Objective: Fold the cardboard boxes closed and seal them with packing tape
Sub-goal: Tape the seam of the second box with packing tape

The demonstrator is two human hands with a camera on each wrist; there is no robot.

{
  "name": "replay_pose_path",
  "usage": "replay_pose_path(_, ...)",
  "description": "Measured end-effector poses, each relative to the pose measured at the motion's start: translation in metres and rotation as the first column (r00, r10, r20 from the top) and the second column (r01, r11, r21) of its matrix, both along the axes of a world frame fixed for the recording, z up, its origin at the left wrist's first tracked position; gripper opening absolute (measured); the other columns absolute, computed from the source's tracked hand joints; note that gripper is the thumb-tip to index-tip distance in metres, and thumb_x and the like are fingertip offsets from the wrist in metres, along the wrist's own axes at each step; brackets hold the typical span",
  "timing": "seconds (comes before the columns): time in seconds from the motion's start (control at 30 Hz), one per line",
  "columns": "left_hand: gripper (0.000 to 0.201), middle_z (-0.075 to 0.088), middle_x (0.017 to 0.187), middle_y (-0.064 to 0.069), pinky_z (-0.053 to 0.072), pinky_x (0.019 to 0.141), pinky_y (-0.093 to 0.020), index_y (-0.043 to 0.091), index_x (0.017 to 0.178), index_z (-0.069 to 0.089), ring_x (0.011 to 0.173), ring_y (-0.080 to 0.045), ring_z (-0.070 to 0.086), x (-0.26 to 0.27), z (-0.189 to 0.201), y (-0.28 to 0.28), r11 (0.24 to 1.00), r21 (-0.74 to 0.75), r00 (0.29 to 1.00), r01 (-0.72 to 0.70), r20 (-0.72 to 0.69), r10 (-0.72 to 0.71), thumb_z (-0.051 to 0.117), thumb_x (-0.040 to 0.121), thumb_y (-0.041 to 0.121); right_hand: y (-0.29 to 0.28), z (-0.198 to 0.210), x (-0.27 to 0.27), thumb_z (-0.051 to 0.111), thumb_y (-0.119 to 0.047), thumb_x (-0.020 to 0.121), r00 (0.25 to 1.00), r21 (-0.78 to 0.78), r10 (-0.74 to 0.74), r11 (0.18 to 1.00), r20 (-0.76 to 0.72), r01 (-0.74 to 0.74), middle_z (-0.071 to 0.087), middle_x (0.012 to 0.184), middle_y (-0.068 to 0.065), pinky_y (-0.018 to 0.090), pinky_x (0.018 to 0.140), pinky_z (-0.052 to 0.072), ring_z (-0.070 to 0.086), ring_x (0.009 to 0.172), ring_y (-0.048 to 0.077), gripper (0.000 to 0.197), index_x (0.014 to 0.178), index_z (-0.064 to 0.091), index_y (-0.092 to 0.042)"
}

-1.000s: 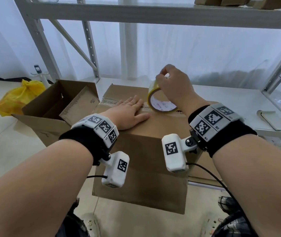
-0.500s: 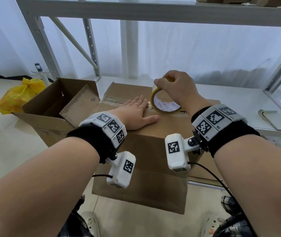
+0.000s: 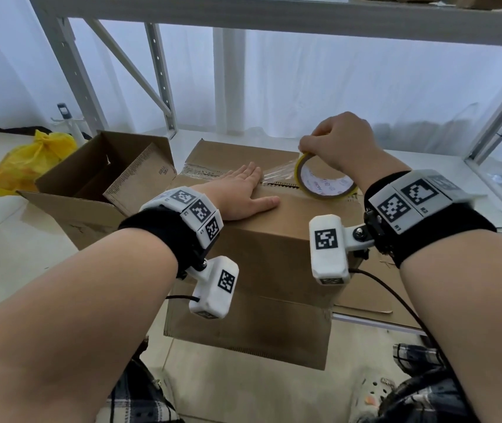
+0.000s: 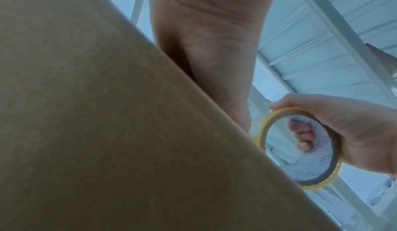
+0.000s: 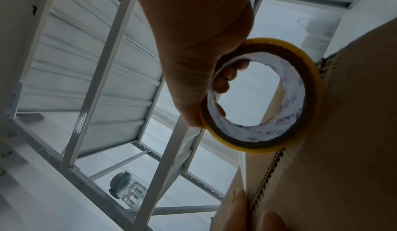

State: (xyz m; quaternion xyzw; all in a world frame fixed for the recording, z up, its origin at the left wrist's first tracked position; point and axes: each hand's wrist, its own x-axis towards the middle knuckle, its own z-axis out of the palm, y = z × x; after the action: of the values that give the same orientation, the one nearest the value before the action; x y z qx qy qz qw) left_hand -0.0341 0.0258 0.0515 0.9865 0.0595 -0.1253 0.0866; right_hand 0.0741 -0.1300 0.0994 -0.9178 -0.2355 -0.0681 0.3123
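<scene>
A closed cardboard box (image 3: pixel 274 239) stands in front of me, its flaps meeting along a centre seam (image 3: pixel 283 185). My left hand (image 3: pixel 240 193) lies flat on the top with straight fingers, pressing beside the seam. My right hand (image 3: pixel 338 141) grips a yellow-edged roll of clear packing tape (image 3: pixel 324 181) (image 4: pixel 300 148) (image 5: pixel 264 95), fingers hooked through its core. The roll stands on edge over the seam's right part. A clear strip of tape (image 3: pixel 277 174) stretches from the roll to my left fingertips, and taped seam (image 3: pixel 201 172) runs on to the left.
A second cardboard box (image 3: pixel 97 184) with raised flaps stands open at the left, touching the first. Behind it a yellow plastic bag (image 3: pixel 30 160) lies on the floor. White metal shelving (image 3: pixel 158 87) rises behind the boxes. Flat cardboard (image 3: pixel 374 288) lies under the right side.
My right hand has drawn the tape roll rightward along the seam, away from the left hand, stretching out a strip of clear tape. The left hand stays flat on the box.
</scene>
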Motion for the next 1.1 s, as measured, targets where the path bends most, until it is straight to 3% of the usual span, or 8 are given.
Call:
replay_pose_path(0.17, 0.085, -0.011, 0.159, -0.001, -0.004, 0.116, -0.029, 0.015, 0.152, -0.005, 0.146, -0.012, -0.008, 0.000, 0.000, 0.001, 1.000, -0.006, 1.000, -0.002, 0.002, 0.002, 0.026, 0.092, 0.065, -0.010, 0.006, 0.001, 0.066, -0.034, 0.075, 0.997, -0.168, -0.034, 0.985, 0.064, 0.045, 0.068, 0.081, 0.000, 0.030, 0.070, 0.049, 0.060, 0.085, 0.019, 0.020, 0.081, 0.073, -0.016)
replay_pose_path(0.3, 0.085, -0.011, 0.159, -0.001, -0.003, 0.117, -0.030, 0.015, 0.152, -0.005, 0.146, -0.012, -0.008, 0.000, -0.002, -0.001, 1.000, 0.021, 1.000, -0.004, -0.012, 0.004, 0.024, 0.091, 0.067, -0.013, 0.005, 0.003, 0.065, -0.037, 0.077, 0.998, -0.191, 0.032, 0.981, 0.052, -0.022, 0.066, 0.085, -0.004, 0.029, 0.072, 0.044, 0.056, 0.089, 0.016, 0.020, 0.087, 0.072, -0.021)
replay_pose_path(0.4, 0.087, -0.012, 0.159, -0.001, -0.004, 0.119, -0.032, 0.015, 0.152, -0.006, 0.146, -0.013, -0.009, 0.002, -0.002, -0.003, 0.999, 0.033, 1.000, -0.012, -0.025, 0.013, 0.022, 0.090, 0.070, -0.025, -0.002, 0.008, 0.065, -0.041, 0.081, 0.999, 0.025, 0.054, 0.998, -0.009, -0.053, 0.064, 0.087, -0.001, 0.030, 0.076, 0.044, 0.055, 0.087, 0.015, 0.031, 0.089, 0.070, -0.012)
replay_pose_path(0.47, 0.089, -0.012, 0.159, -0.001, -0.004, 0.119, -0.033, 0.016, 0.152, -0.007, 0.146, -0.013, -0.009, 0.004, -0.002, -0.005, 0.999, 0.035, 0.999, -0.016, -0.036, 0.017, 0.022, 0.088, 0.072, -0.036, -0.009, 0.009, 0.067, -0.045, 0.081, 0.992, 0.235, 0.066, 0.971, -0.111, -0.038, 0.057, 0.078, 0.006, 0.032, 0.070, 0.041, 0.050, 0.074, 0.019, 0.051, 0.093, 0.065, 0.004)
replay_pose_path(0.53, 0.091, -0.013, 0.159, -0.001, -0.004, 0.119, -0.034, 0.016, 0.152, -0.007, 0.146, -0.013, -0.010, 0.006, -0.001, -0.006, 0.999, 0.046, 0.999, -0.024, -0.048, 0.026, 0.022, 0.087, 0.073, -0.042, -0.015, 0.006, 0.067, -0.048, 0.080, 0.982, 0.327, 0.083, 0.945, -0.171, -0.023, 0.051, 0.078, 0.007, 0.033, 0.066, 0.040, 0.047, 0.071, 0.019, 0.059, 0.097, 0.061, 0.008)
replay_pose_path(0.73, 0.097, -0.012, 0.159, -0.005, -0.002, 0.118, -0.037, 0.011, 0.151, -0.007, 0.147, -0.017, -0.007, 0.007, 0.001, -0.017, 0.994, 0.100, 0.997, -0.037, -0.060, 0.043, 0.021, 0.085, 0.076, -0.042, -0.018, 0.002, 0.065, -0.048, 0.078, 0.978, 0.400, 0.098, 0.916, -0.185, -0.016, 0.051, 0.078, 0.006, 0.033, 0.066, 0.041, 0.046, 0.072, 0.017, 0.054, 0.089, 0.061, 0.005)
replay_pose_path(0.87, 0.100, -0.012, 0.159, -0.008, -0.004, 0.119, -0.036, 0.009, 0.151, -0.007, 0.147, -0.018, -0.009, 0.007, -0.001, -0.019, 0.995, 0.096, 0.998, -0.033, -0.045, 0.037, 0.016, 0.082, 0.078, -0.039, -0.020, 0.003, 0.065, -0.045, 0.079, 0.981, 0.386, 0.096, 0.922, -0.171, -0.023, 0.046, 0.074, 0.007, 0.033, 0.065, 0.039, 0.044, 0.069, 0.018, 0.037, 0.079, 0.057, -0.009)
replay_pose_path(1.1, 0.100, -0.012, 0.159, -0.009, -0.003, 0.119, -0.035, 0.008, 0.151, -0.006, 0.146, -0.019, -0.010, 0.017, -0.005, -0.052, 0.998, 0.043, 0.998, 0.053, -0.038, -0.051, 0.018, 0.083, 0.077, -0.025, -0.018, -0.001, 0.063, -0.041, 0.080, 0.997, 0.173, 0.064, 0.983, -0.048, -0.055, 0.043, 0.058, -0.004, 0.030, 0.059, 0.035, 0.042, 0.059, 0.014, 0.032, 0.063, 0.050, -0.017)
